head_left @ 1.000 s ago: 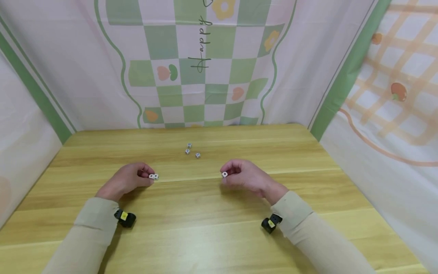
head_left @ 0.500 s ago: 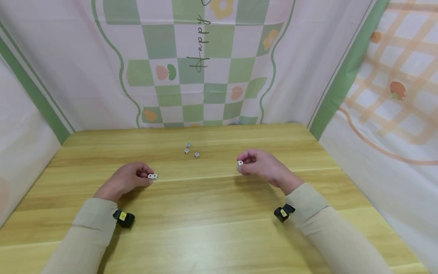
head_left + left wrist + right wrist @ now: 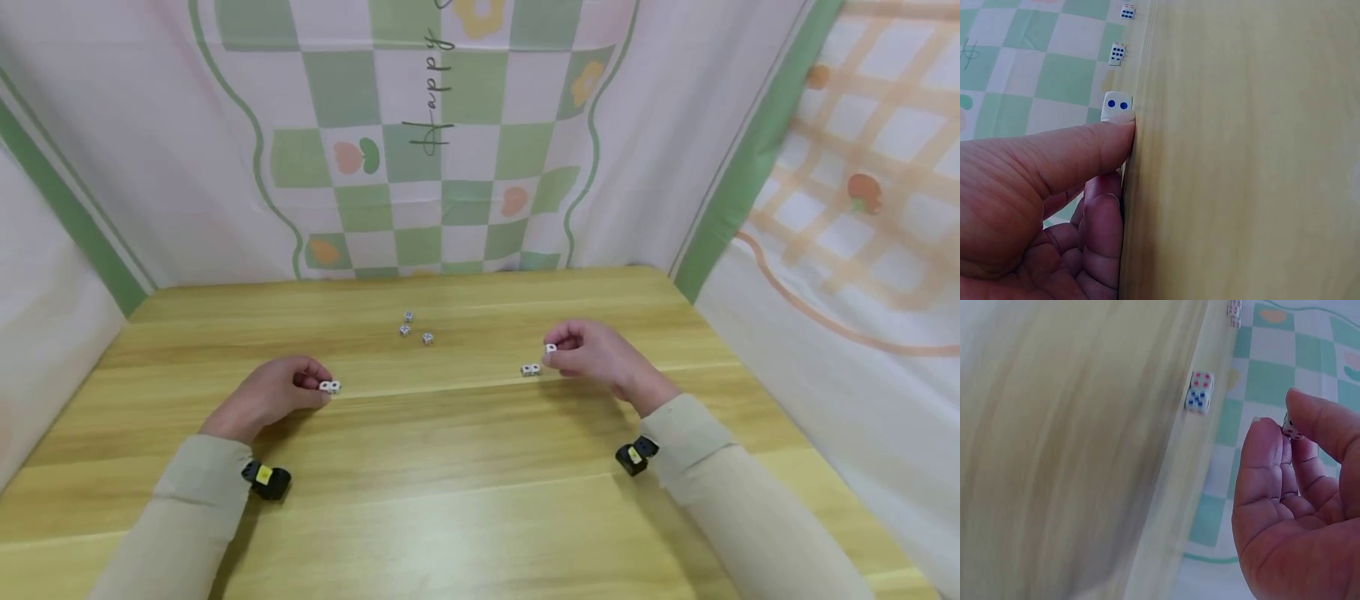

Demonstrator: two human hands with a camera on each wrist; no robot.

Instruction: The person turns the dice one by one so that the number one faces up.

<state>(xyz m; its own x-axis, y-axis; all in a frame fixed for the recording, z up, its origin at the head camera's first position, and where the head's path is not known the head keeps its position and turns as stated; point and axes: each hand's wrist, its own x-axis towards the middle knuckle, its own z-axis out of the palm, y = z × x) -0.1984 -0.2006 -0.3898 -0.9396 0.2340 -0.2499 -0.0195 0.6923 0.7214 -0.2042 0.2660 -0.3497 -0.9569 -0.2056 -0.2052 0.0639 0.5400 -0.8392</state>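
My left hand (image 3: pixel 276 392) rests low at the table's left side, thumb and fingertips pinching two white dice (image 3: pixel 330 387) that sit side by side. In the left wrist view the thumb covers part of a die (image 3: pixel 1117 104) showing two blue dots. My right hand (image 3: pixel 596 358) is raised a little above the table and pinches a single die (image 3: pixel 551 349) between thumb and finger. Just left of it, two more dice (image 3: pixel 530 370) lie side by side on the wood; the right wrist view shows this pair (image 3: pixel 1199 392) with red and blue dots, apart from the hand.
Farther back on the wooden table (image 3: pixel 450 467), three loose dice (image 3: pixel 427 339) lie in a small cluster. A patterned cloth (image 3: pixel 405 167) hangs behind the table, and cloth walls stand at both sides. A small black camera is strapped to each wrist.
My right hand has moved right and slightly away with a die in its fingers. Two dice on the table beside it have come into sight. The left hand has kept its hold.
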